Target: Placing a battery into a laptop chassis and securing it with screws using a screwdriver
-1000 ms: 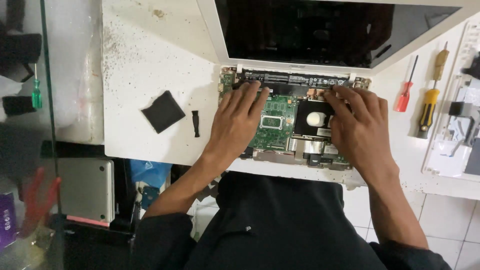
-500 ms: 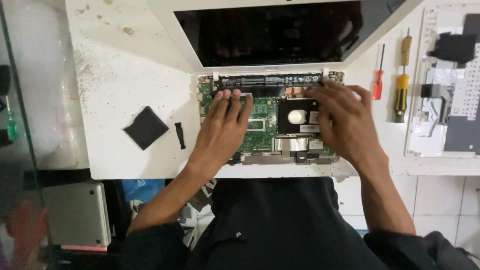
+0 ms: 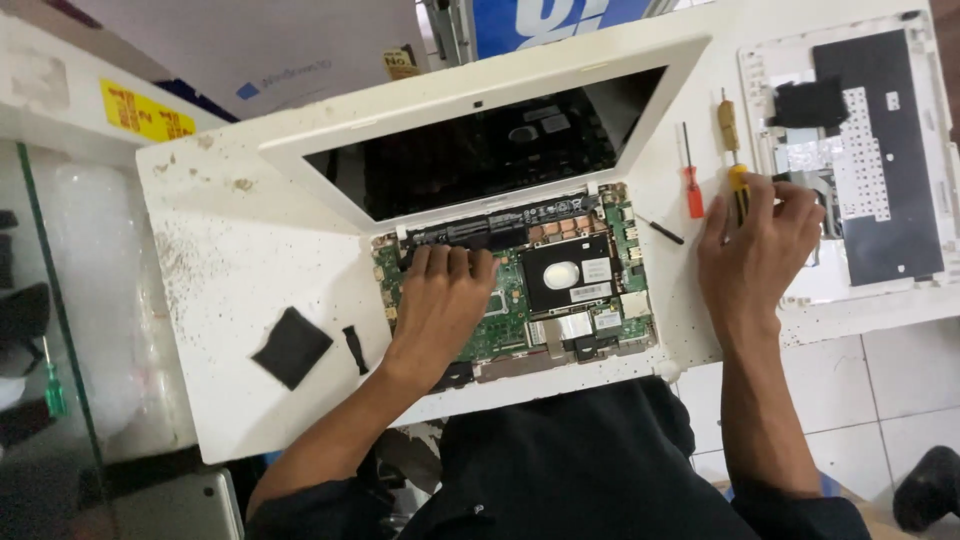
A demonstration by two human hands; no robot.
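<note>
The left hand was laid flat, fingers released, on the opened laptop's green board near the tabletop front edge, while the yellow-handled screwdriver, beside the laptop, was grasped by the right hand.

Laptop: lying open on the counter, board facing up.
Left hand: resting on the board.
Right hand: lying right of the laptop, on a screwdriver.
Pad: sitting left of the laptop.
Keyboard: lying at far right.
</note>
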